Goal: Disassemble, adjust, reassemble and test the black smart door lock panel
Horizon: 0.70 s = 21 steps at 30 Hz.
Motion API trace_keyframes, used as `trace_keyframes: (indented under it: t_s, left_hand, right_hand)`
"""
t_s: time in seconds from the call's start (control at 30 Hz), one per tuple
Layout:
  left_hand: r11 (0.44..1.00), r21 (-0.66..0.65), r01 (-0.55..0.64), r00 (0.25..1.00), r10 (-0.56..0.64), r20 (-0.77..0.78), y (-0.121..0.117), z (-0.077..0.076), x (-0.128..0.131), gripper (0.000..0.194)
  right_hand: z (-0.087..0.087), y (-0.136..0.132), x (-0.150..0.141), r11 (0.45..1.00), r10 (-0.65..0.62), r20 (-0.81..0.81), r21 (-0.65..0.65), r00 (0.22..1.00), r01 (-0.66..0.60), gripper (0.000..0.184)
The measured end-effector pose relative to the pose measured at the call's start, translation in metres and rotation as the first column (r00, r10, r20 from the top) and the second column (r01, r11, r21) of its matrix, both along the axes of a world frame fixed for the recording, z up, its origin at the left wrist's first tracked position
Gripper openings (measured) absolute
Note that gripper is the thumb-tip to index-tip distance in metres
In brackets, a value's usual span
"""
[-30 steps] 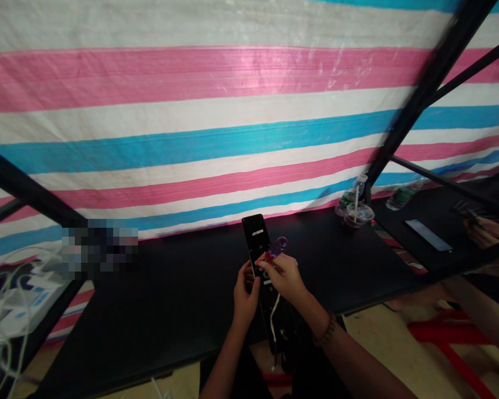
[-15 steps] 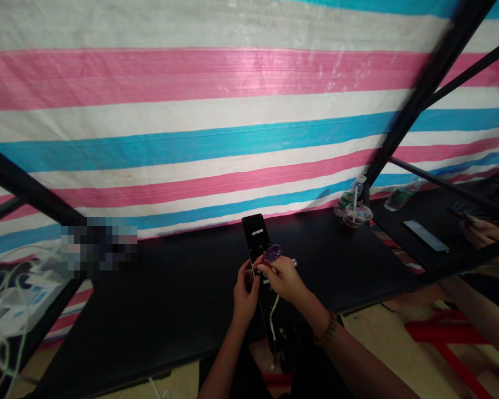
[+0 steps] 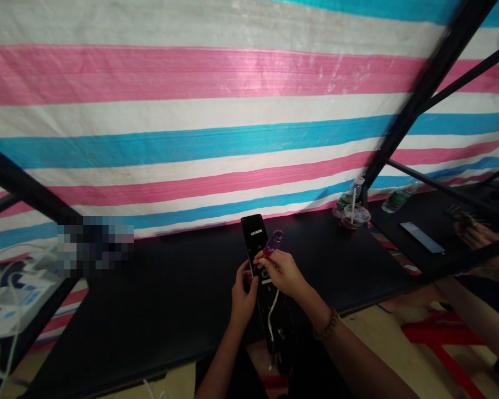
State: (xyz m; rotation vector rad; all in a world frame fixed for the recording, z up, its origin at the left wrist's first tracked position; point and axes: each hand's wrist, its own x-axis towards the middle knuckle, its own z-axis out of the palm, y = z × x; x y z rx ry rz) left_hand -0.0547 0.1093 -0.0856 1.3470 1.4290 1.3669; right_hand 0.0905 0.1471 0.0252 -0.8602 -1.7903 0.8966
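A long black panel with white labels lies lengthwise in front of me, its near end reaching past the table edge toward my lap. My left hand grips the panel's left edge, thumb and fingers curled against it. In my right hand is a screwdriver with a translucent purple and red handle, pinched between the fingers above the panel. The screwdriver's tip is hidden by the fingers. A white cable runs down over the panel's lower part.
The black table carries a lidded plastic cup with a straw and a bottle at the right. Another person's hand works near a phone farther right. White cables crowd the left. Striped sheeting hangs behind.
The screwdriver's handle has swung up to stand more upright, its top now pointing away from me. My left hand keeps its hold on the panel.
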Motion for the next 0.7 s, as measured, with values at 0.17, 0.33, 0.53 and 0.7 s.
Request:
trace_keyframes:
  t_s: [0.17, 0.33, 0.53, 0.7]
  left_hand:
    - [1.000, 0.003, 0.011, 1.000, -0.011, 0.023, -0.0001, -0.0011, -0.0004, 0.053]
    - [1.000, 0.018, -0.006, 1.000, 0.006, 0.019, -0.0005, -0.0004, -0.0004, 0.053]
    - [1.000, 0.011, -0.001, 1.000, 0.000, 0.026, -0.0006, 0.0016, -0.0001, 0.052]
    - [1.000, 0.009, 0.011, 0.999, -0.011, 0.030, -0.0009, 0.0021, -0.0002, 0.053]
  right_hand:
    - [0.0019, 0.0007, 0.0005, 1.000, 0.005, -0.023, 0.003, 1.000, -0.005, 0.019]
    - [0.0026, -0.0024, -0.0016, 0.999, -0.005, 0.018, 0.032, 1.000, 0.005, 0.019]
    - [0.0030, -0.0049, -0.0021, 0.996, -0.016, 0.069, 0.088, 0.997, 0.010, 0.020]
    - [0.0024, -0.0053, -0.0018, 0.996, -0.027, 0.030, 0.085, 0.999, 0.024, 0.021]
